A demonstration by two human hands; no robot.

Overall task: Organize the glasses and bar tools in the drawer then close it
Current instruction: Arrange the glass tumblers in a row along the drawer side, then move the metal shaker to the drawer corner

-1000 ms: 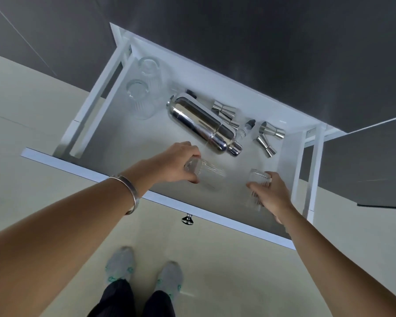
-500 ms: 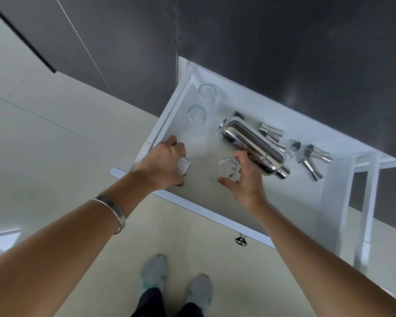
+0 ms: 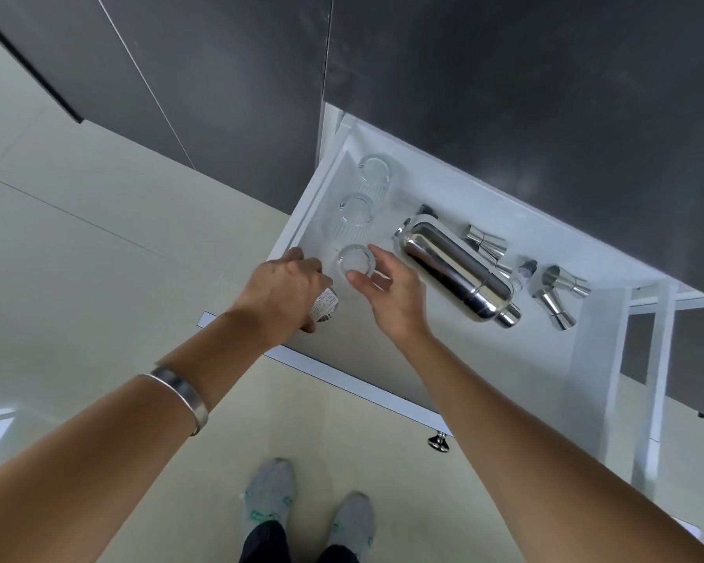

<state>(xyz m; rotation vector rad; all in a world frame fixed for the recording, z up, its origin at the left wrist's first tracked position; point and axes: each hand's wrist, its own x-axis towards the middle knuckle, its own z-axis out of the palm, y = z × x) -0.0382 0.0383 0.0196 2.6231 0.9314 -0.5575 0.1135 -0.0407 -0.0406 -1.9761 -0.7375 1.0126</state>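
Head view: I had the left hand (image 3: 289,286) gripping a labelled glass (image 3: 325,308), tilted, at the front-left corner of the open drawer (image 3: 525,359), while thumb and forefinger of the right hand (image 3: 395,296) pinched an upright glass (image 3: 355,260), apparently to extend the row (image 3: 356,209) along the left wall.

You have four glasses (image 3: 356,211), one shaker (image 3: 460,274), at least three jiggers (image 3: 565,278).
One glass (image 3: 325,306) sits in your left hand (image 3: 285,286).

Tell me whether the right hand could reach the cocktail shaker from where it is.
Probably yes, once it lets go. The right hand holds an upright glass by the rim; the shaker lies just beside it, with nothing between them.
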